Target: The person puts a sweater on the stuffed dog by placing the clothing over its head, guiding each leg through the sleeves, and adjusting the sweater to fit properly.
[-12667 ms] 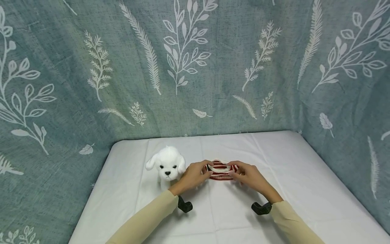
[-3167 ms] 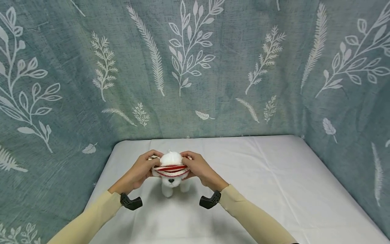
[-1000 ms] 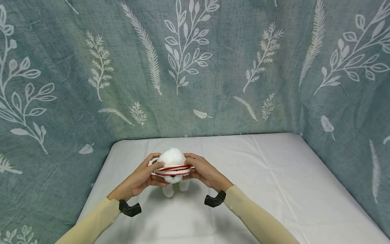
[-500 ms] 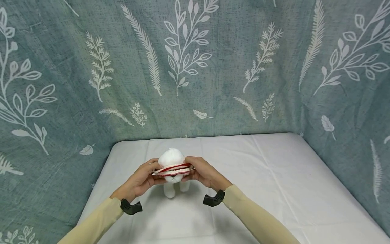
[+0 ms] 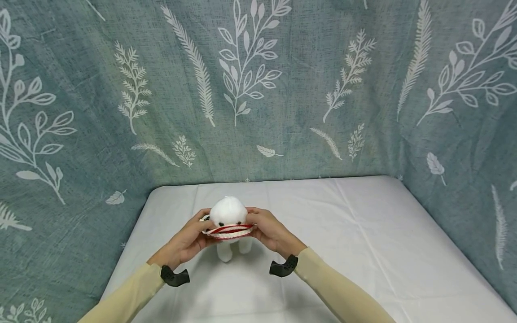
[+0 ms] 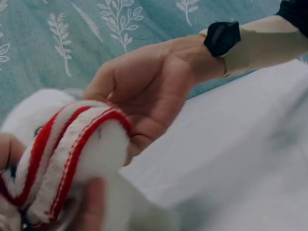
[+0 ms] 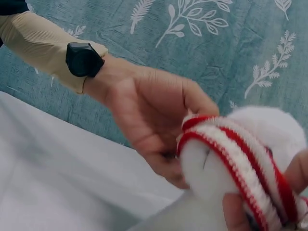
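Extended forward and inward, palms facing each other, my left hand [image 5: 185,241] and right hand [image 5: 273,231] grip opposite sides of the red-and-white striped garment [image 5: 231,234]. It crosses the face of the white plush dog [image 5: 228,210], just below the eyes.

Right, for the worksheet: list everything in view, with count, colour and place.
Curtain: at least one, teal with white leaves, back and sides
Tabletop: one, white, before the curtain
Toy dog: one, white, on the tabletop
Garment: one, red and white, across the toy dog's lower face
Wrist devices: two, black, one per wrist
Sleeves: two, beige, on the forearms
Left hand: one, pinching one garment end
Right hand: one, pinching the other end
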Action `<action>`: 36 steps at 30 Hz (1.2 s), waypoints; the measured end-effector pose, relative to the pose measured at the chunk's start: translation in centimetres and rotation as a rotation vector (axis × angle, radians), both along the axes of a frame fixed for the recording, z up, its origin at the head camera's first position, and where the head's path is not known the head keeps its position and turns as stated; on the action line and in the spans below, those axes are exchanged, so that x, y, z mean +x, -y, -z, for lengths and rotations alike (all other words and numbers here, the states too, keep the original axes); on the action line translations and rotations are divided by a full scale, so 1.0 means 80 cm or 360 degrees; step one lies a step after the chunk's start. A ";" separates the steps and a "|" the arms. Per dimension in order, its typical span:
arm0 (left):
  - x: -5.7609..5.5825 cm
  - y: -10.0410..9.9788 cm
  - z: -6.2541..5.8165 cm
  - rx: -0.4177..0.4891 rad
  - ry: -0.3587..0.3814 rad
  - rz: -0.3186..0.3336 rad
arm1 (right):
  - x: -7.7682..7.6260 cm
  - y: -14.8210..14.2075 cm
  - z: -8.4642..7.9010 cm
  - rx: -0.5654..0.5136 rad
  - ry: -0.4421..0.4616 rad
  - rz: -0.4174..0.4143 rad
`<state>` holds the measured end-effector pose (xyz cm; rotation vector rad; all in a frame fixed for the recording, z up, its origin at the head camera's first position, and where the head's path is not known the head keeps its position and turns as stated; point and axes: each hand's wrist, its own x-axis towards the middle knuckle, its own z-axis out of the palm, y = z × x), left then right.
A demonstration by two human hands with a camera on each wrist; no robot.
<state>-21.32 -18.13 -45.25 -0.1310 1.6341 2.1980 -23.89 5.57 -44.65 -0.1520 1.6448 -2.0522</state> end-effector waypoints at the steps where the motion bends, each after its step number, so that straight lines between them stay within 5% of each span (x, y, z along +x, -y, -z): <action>1: 0.000 0.002 -0.001 -0.0001 0.0009 0.0019 | 0.000 -0.001 0.001 -0.0011 0.0007 -0.0013; 10: 0.002 0.007 -0.006 0.0000 0.0028 0.0123 | -0.001 -0.002 0.001 -0.0069 0.0061 -0.0117; 21: 0.008 -0.008 -0.006 0.0067 0.0049 -0.0006 | 0.004 0.000 -0.001 -0.0082 0.0139 -0.0069; 36: 0.009 -0.012 -0.008 0.0065 0.0052 0.0013 | 0.007 0.002 0.001 -0.0126 0.0139 -0.0033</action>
